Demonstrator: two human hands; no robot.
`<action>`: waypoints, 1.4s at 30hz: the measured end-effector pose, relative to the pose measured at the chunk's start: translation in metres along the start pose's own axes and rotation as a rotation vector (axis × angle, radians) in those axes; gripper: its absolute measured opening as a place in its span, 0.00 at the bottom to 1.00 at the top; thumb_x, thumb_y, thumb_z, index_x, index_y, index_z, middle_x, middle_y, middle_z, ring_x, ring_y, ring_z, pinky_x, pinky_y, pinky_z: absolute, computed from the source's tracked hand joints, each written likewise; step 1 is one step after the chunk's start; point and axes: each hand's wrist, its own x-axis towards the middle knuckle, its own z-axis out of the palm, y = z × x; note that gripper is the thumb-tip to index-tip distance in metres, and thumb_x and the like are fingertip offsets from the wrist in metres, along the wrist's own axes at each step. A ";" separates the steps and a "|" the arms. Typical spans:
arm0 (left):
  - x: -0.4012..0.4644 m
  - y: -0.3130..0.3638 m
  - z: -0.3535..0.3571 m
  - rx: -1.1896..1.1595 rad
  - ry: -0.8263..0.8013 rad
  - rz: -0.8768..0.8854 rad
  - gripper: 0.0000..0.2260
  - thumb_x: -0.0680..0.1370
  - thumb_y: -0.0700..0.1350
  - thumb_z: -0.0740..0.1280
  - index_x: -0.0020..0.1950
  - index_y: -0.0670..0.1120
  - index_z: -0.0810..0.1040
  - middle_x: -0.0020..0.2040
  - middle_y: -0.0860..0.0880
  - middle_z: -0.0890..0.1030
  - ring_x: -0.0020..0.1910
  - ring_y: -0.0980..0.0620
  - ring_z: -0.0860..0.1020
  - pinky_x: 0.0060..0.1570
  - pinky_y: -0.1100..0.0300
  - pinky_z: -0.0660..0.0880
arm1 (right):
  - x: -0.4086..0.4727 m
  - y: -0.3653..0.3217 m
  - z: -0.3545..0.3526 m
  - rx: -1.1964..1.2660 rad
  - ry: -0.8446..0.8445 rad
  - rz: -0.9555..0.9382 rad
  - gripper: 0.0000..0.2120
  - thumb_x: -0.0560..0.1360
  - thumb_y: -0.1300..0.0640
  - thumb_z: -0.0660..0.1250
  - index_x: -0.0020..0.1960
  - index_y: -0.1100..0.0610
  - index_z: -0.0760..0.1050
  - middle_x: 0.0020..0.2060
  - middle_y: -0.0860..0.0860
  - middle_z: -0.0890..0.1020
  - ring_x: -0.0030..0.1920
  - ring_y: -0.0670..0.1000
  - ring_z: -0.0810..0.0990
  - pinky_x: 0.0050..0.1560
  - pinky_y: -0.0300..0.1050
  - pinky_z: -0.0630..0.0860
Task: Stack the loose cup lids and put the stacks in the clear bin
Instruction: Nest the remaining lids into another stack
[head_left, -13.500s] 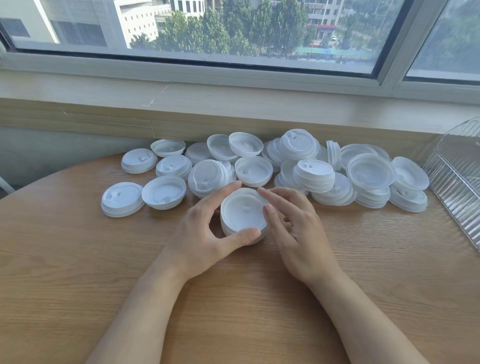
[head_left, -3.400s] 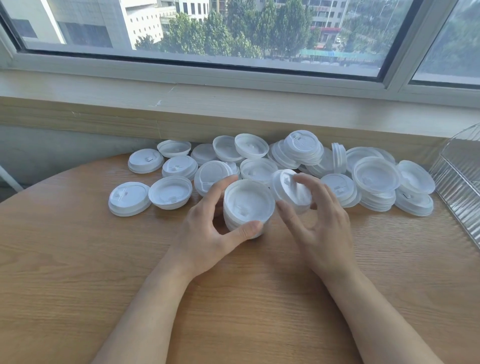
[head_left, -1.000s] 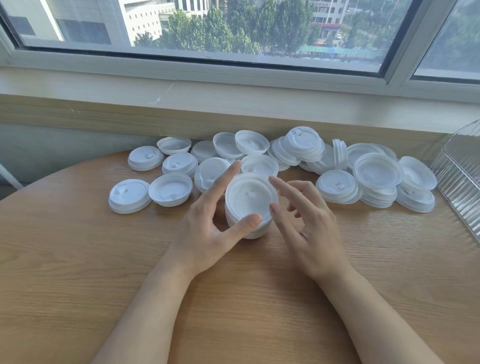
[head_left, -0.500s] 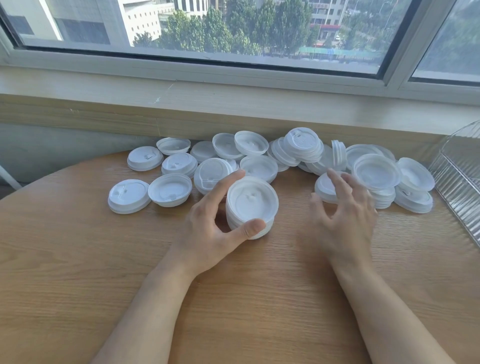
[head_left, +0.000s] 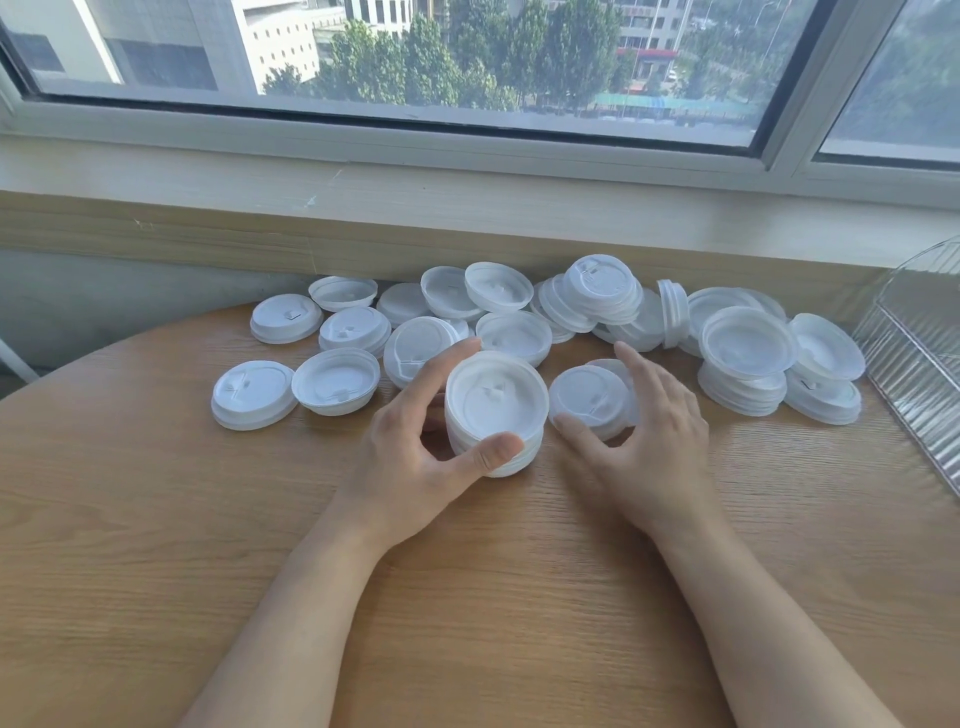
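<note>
Round wooden table (head_left: 156, 519) beneath windowsill (head_left: 467, 208), sunlit window (head_left: 415, 57)

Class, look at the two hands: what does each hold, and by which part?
The left hand grips the stack of lids by its sides, thumb in front. The right hand pinches a small lid pile by its rim.

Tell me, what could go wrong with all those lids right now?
1. The stack is gripped by the left hand only between thumb and fingers; one more lid might tip it.
2. The right hand holds a small bunch of lids loosely; they might slip apart.
3. The clear bin sits far right, so carrying the stack there might spill it.
</note>
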 end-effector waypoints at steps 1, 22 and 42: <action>0.000 0.000 0.000 0.000 -0.001 0.002 0.36 0.70 0.69 0.76 0.76 0.68 0.68 0.63 0.71 0.78 0.64 0.66 0.77 0.60 0.75 0.71 | 0.000 0.001 0.001 -0.008 -0.012 -0.006 0.41 0.71 0.36 0.76 0.78 0.47 0.67 0.73 0.48 0.74 0.76 0.53 0.67 0.75 0.54 0.62; 0.000 -0.004 0.000 -0.013 -0.003 0.028 0.37 0.68 0.69 0.75 0.76 0.68 0.68 0.66 0.69 0.78 0.68 0.64 0.76 0.65 0.68 0.72 | -0.007 -0.011 0.002 0.446 -0.016 -0.273 0.36 0.74 0.58 0.79 0.78 0.46 0.69 0.76 0.44 0.70 0.78 0.46 0.66 0.70 0.61 0.74; 0.001 -0.005 -0.001 0.001 -0.005 0.020 0.38 0.68 0.70 0.75 0.76 0.67 0.68 0.66 0.69 0.78 0.67 0.65 0.76 0.63 0.72 0.71 | -0.015 -0.027 -0.006 0.624 0.099 -0.171 0.18 0.75 0.60 0.78 0.62 0.48 0.81 0.52 0.43 0.87 0.57 0.47 0.85 0.62 0.47 0.80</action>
